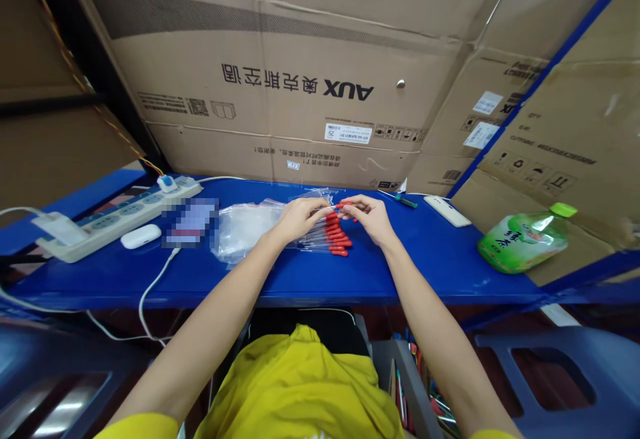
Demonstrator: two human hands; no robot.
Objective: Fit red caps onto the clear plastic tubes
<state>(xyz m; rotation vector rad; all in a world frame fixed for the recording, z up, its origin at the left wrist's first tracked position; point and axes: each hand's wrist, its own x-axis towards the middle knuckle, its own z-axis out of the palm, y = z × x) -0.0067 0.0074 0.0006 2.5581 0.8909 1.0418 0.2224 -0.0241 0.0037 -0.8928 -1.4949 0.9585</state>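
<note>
On the blue shelf (430,272) lies a row of several small red-handled tools (339,235) in clear plastic sleeves. My left hand (299,217) rests on the sleeves and pinches the end of one. My right hand (367,217) holds a red-handled tool (346,205) by its red end, fingertips meeting the left hand's above the row. A pile of clear plastic bags (247,225) lies just left of my left hand.
A white power strip (117,215) with a plugged charger, a white earbud case (141,236) and a blurred phone (190,223) sit at the left. A green bottle (523,239) lies at the right, a white device (447,211) and green-handled screwdriver (404,200) behind. Cardboard boxes (300,79) wall the back.
</note>
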